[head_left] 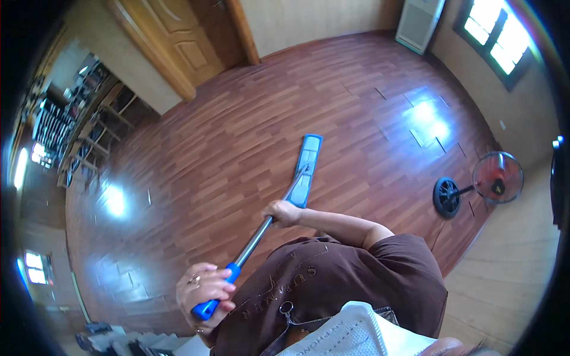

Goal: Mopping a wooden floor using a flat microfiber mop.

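Note:
A flat mop (307, 155) with a blue-grey head lies against the wooden floor (237, 142) ahead of me. Its metal pole slants back toward my lower left and ends in a blue grip. Around that grip, near its end, the fingers of my left hand (205, 291) are wrapped; a ring shows on one of them. Farther down the pole, closer to the mop head, my right hand (284, 213) is closed on the bare metal. My right forearm reaches across in front of my brown shirt (356, 273).
A standing fan (497, 178) with a round black base (446, 197) is on the right, near the wall. At the far right corner stands a white floor unit (418, 26). A wooden door (184, 44) is at the back left, and a cluttered table (89, 130) lines the left.

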`<state>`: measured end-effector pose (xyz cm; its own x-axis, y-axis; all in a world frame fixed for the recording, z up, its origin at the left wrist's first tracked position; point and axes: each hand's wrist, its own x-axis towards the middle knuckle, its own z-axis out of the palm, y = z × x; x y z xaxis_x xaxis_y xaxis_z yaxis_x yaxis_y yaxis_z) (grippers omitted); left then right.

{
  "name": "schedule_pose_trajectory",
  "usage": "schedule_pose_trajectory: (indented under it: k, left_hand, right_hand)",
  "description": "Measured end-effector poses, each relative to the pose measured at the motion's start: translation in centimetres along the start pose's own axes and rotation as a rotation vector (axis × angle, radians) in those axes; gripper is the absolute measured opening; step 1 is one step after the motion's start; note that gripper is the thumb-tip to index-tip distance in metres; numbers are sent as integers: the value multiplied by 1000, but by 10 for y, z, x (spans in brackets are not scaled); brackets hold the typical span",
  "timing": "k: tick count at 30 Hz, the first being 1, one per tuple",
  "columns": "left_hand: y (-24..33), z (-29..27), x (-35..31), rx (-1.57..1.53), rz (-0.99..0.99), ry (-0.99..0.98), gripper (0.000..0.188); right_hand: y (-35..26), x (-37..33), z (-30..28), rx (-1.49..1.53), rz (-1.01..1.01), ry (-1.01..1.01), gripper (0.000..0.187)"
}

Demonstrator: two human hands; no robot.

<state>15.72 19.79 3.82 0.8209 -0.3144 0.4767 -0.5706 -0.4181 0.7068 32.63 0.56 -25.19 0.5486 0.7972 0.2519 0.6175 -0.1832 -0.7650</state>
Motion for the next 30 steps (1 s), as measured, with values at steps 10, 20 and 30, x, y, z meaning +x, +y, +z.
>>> schedule_pose_trajectory:
  k: [10,20,30]
  left_hand:
    - [90,-76,-64,234,158,-301,31]
    - [94,-84,-84,242,140,-295,26]
    - [16,-47,-27,154,376,-199,42]
  right_hand:
    - [-117,64,103,310,-198,-565,23]
    - [-143,62,123,270,-161,-579,16]
    - [-62,49,56,54,-18,-272,13]
